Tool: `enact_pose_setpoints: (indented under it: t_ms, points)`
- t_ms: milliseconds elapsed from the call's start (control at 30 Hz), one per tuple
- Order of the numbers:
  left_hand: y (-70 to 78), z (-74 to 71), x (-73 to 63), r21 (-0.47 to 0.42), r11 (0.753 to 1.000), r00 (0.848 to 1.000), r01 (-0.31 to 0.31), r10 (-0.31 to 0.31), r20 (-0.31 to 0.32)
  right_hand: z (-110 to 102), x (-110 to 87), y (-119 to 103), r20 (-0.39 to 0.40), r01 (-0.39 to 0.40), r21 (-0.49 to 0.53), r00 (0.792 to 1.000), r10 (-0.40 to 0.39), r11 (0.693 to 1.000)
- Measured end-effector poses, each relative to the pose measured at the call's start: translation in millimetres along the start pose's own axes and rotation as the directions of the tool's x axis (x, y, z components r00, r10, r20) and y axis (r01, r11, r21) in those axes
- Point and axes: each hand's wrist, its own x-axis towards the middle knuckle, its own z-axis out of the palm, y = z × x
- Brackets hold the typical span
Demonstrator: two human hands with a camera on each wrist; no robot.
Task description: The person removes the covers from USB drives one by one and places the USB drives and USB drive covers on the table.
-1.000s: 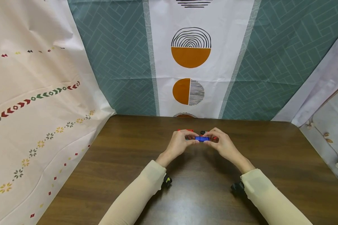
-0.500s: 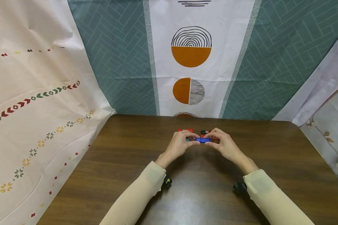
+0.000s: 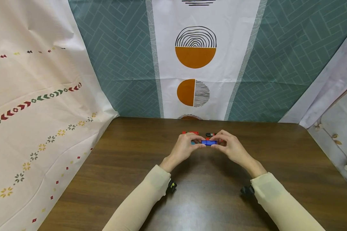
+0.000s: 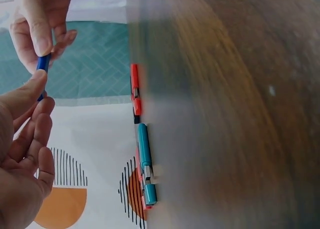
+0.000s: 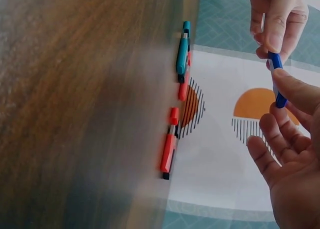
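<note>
In the head view, a blue USB flash drive [image 3: 209,142] is held level above the table between both hands. My left hand [image 3: 182,149] pinches its left end between thumb and fingers. The right end is pinched the same way by my right hand [image 3: 230,149]. A seam crosses the blue drive near its middle, so its cap and body sit together end to end. Beyond the hands lies a teal flash drive [image 4: 143,145], its metal plug showing beside a separate teal cap [image 4: 150,194]. Also there is a red flash drive [image 5: 168,154] with its red cap [image 5: 174,115] just off the plug.
Behind the teal drive lies another red flash drive [image 5: 183,90], partly covered by it. A black piece [image 3: 210,134] shows at the back, near the right fingers. The brown wooden table [image 3: 127,166] reaches to a patterned cloth backdrop [image 3: 127,64].
Both hands keep their pinch on the blue flash drive. They have shifted very slightly to the right with it; the drives on the table have stayed put.
</note>
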Motion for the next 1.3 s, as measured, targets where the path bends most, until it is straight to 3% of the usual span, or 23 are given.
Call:
enact_pose_setpoints:
  t_ms: [167, 367, 667, 1300]
  points:
    - [-3.9, -3.1, -1.8, 0.000, 1.000, 1.000, 0.001, -0.001, -0.014, -1.8, -1.0, 0.7, 0.002, -0.006, -0.011, 1.000, 0.006, 1.000]
    - [-13.3, -13.8, -5.4, -0.003, 0.996, 0.990, 0.090, -0.090, -0.107, -14.9, -7.3, 9.3, -0.035, -0.087, -0.051, 0.996, 0.086, 0.995]
    - [-10.7, -9.8, -1.0, -0.029, 0.998, 0.995, 0.049, -0.051, -0.085, -16.5, -6.0, 10.1, -0.018, -0.095, -0.035, 0.995, 0.094, 0.995]
    - [-10.9, -6.4, -0.4, -0.038, 0.997, 0.995, 0.061, -0.064, -0.080, -17.5, -5.0, 11.2, -0.028, -0.118, -0.036, 0.993, 0.117, 0.992]
